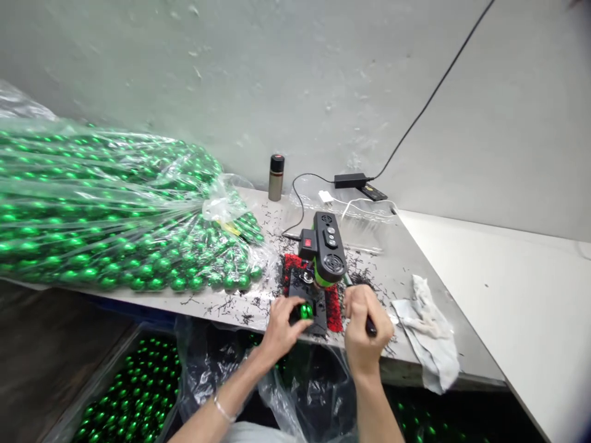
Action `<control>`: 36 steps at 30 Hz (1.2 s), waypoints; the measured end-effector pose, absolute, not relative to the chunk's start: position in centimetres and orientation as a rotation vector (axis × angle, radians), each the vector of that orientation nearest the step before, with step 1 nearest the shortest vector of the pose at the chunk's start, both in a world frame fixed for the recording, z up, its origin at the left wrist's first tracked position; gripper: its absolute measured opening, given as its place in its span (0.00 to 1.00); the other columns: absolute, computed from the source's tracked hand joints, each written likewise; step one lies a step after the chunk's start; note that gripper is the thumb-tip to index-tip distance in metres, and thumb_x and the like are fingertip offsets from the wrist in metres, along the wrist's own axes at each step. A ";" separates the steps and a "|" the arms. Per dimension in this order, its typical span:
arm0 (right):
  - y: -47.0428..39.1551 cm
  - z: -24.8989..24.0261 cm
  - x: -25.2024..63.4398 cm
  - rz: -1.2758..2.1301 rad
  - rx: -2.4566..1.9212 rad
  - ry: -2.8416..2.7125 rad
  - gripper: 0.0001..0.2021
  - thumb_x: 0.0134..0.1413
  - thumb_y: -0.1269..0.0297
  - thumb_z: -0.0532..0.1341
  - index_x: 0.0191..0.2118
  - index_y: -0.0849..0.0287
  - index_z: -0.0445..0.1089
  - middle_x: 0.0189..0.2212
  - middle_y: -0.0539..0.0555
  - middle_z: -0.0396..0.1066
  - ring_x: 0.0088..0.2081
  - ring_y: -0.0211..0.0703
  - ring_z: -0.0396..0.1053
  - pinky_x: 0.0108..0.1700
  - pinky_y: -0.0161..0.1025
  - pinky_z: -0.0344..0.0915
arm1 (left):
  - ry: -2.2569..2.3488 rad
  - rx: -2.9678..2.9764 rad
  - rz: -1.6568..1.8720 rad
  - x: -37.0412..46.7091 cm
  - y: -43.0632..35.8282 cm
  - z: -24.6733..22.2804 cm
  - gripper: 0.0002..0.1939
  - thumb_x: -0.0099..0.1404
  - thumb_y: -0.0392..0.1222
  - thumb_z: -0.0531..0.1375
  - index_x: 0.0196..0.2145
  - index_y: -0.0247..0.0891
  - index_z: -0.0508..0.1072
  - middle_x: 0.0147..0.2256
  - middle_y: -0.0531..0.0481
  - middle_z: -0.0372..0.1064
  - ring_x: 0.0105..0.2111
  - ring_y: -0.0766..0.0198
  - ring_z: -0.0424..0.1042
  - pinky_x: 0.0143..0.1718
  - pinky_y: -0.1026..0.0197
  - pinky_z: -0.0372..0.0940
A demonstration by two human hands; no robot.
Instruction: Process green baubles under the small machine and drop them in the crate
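My left hand [284, 326] pinches a shiny green ball [305, 311] between thumb and fingers, over the black base plate [318, 323] of a small bench machine. My right hand [367, 320] is wrapped round the dark handle [370, 328] of a lever at the machine's right side. The black machine head [330, 246], with round vents, buttons and a green band below, stands behind the ball. Red bristly material [334, 311] lies under the base. Whether the ball touches the plate is hard to tell.
A clear plastic bag of green balls [138, 209] fills the table's left. Below is a bin of green balls [133, 387]. A bottle [276, 178], power adapter [349, 180] and cables stand at the back. A white cloth [429, 335] hangs over the front edge. Dark shavings litter the tabletop.
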State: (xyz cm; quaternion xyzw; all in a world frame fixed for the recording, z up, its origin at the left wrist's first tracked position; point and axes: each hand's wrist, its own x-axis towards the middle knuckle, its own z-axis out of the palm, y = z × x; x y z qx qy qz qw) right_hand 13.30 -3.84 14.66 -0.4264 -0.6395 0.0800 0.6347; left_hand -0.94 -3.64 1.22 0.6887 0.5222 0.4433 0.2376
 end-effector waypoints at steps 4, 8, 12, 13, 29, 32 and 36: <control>-3.9 13.8 13.2 0.141 -0.932 -1.452 0.15 0.64 0.76 0.53 0.25 0.57 0.59 0.23 0.48 0.60 0.26 0.34 0.61 0.29 0.36 0.57 | 1.247 2.176 1.178 -2.4 -7.3 0.3 0.36 0.55 0.60 0.71 0.56 0.41 0.70 0.50 0.39 0.74 0.50 0.46 0.73 0.53 0.44 0.67; -3.6 12.2 13.1 0.106 -0.856 -1.439 0.14 0.61 0.78 0.54 0.25 0.58 0.58 0.22 0.47 0.59 0.25 0.34 0.61 0.28 0.36 0.57 | 1.545 2.192 1.229 -5.5 -3.2 2.1 0.27 0.65 0.61 0.61 0.53 0.39 0.73 0.52 0.37 0.73 0.52 0.46 0.71 0.52 0.45 0.67; -3.5 11.7 13.1 0.086 -0.821 -1.441 0.14 0.60 0.80 0.55 0.25 0.58 0.58 0.22 0.48 0.60 0.26 0.35 0.61 0.27 0.35 0.57 | 2.198 1.987 0.634 -9.7 6.1 6.7 0.18 0.74 0.34 0.47 0.51 0.34 0.75 0.51 0.36 0.73 0.53 0.52 0.70 0.55 0.50 0.63; -3.5 11.6 13.1 0.082 -0.823 -1.438 0.14 0.59 0.80 0.55 0.25 0.58 0.58 0.22 0.48 0.60 0.26 0.35 0.62 0.28 0.35 0.57 | 2.228 1.970 0.553 -10.5 8.2 7.6 0.17 0.71 0.32 0.49 0.47 0.31 0.76 0.49 0.33 0.74 0.52 0.48 0.70 0.54 0.48 0.62; -3.7 11.6 12.8 0.079 -0.846 -1.441 0.15 0.60 0.80 0.53 0.24 0.57 0.57 0.22 0.48 0.60 0.26 0.35 0.62 0.28 0.35 0.58 | 1.758 1.616 0.948 -11.1 11.6 7.3 0.16 0.69 0.40 0.58 0.54 0.35 0.69 0.41 0.43 0.77 0.40 0.58 0.78 0.42 0.57 0.72; -3.8 11.6 12.8 0.084 -0.865 -1.429 0.16 0.61 0.79 0.53 0.24 0.57 0.57 0.22 0.48 0.60 0.26 0.35 0.61 0.28 0.36 0.57 | 1.367 1.104 1.157 -11.3 8.6 7.2 0.17 0.67 0.42 0.63 0.51 0.37 0.70 0.38 0.45 0.77 0.34 0.63 0.79 0.35 0.62 0.73; -3.9 12.1 12.8 0.098 -0.891 -1.443 0.16 0.62 0.78 0.52 0.24 0.57 0.57 0.23 0.48 0.61 0.26 0.35 0.62 0.28 0.36 0.58 | 1.035 0.600 1.247 -9.9 5.0 7.0 0.16 0.63 0.46 0.67 0.46 0.38 0.71 0.39 0.45 0.78 0.36 0.63 0.79 0.39 0.62 0.75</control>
